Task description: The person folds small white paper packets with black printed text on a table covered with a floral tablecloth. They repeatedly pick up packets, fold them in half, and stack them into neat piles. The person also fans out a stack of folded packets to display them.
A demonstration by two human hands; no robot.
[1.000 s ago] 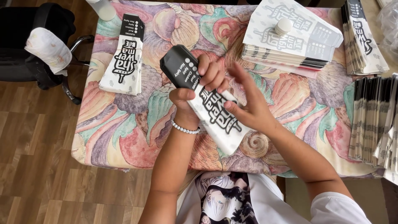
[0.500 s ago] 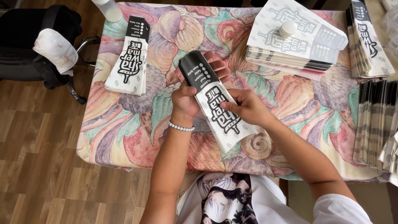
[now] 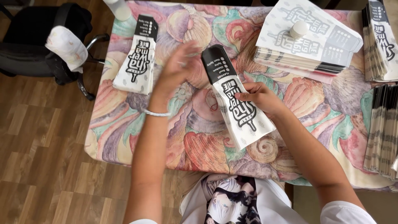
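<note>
The right hand point(image 3: 259, 96) pinches a folded paper sleeve point(image 3: 238, 108), white with a black top, thumb on its face and fingers curled round its right edge. The sleeve lies slanted over the middle of the table point(image 3: 195, 137), black end pointing up and away, white end toward the person. The left hand point(image 3: 179, 66) hangs open and blurred just left of the sleeve's black end, fingers loose, holding nothing; a bead bracelet point(image 3: 156, 113) circles that wrist. Further left, a second sleeve point(image 3: 139, 56) of the same kind lies flat on the flowered cloth, well apart from the one in hand. At the table's far right a stack of flat sheets point(image 3: 306, 39) sits with a small white cap point(image 3: 298, 29) on top, and more bundles point(image 3: 383, 124) line the right edge. A black chair point(image 3: 37, 45) stands left of the table.
</note>
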